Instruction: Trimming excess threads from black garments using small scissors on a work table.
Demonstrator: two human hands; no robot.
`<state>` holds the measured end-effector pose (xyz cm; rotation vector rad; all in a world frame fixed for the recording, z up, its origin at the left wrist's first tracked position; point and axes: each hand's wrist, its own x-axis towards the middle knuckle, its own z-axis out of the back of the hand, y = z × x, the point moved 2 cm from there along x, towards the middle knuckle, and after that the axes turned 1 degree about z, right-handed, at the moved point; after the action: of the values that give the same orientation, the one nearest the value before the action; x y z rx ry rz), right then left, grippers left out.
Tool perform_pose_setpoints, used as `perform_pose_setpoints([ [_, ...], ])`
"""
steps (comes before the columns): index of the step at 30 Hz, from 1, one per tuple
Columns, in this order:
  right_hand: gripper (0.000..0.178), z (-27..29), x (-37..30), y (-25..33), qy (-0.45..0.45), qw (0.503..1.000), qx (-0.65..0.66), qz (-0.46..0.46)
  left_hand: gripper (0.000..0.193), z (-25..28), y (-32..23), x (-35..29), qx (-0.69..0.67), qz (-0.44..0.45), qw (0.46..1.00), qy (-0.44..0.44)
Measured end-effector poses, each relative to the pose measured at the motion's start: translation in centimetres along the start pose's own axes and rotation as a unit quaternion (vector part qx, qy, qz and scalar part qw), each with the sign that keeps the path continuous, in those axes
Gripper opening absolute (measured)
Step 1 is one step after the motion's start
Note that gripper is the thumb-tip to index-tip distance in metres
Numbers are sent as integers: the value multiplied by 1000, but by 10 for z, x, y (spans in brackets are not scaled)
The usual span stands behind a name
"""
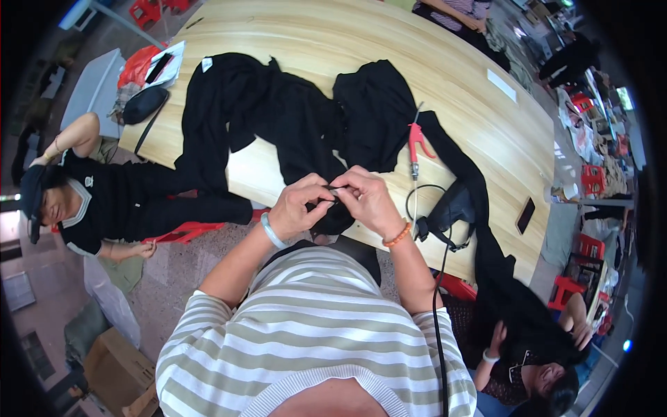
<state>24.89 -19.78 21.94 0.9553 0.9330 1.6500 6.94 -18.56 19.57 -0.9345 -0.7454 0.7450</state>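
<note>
Black garments lie across the table. At the near edge, my left hand (302,203) and my right hand (367,201) meet over the black garment (302,104). Thumb and forefinger of each are pinched together on a small bit of its cloth; the exact detail between the fingertips is too small to make out. Below my hands a dark part of the cloth hangs over the table edge. Right of my right hand lies a red-handled air blow gun (417,144) with a thin metal nozzle, joined to a hose.
A black pouch with a strap (455,208) and a phone (526,215) lie on the wooden table (278,31) at right. A co-worker (528,361) at lower right handles another black garment (479,208). Another person (104,194) sits at left, near a dark case (144,104).
</note>
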Motion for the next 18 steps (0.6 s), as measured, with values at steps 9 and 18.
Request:
perform_pose_setpoints([
  [9,4,-8,-10,-11,14,974,215,-74,11,4,-17,0,24,1,1000,-4],
  [18,8,2,-4,-29,76,951,271,-127,10,-8,-2,3,-117,66,990,-36],
])
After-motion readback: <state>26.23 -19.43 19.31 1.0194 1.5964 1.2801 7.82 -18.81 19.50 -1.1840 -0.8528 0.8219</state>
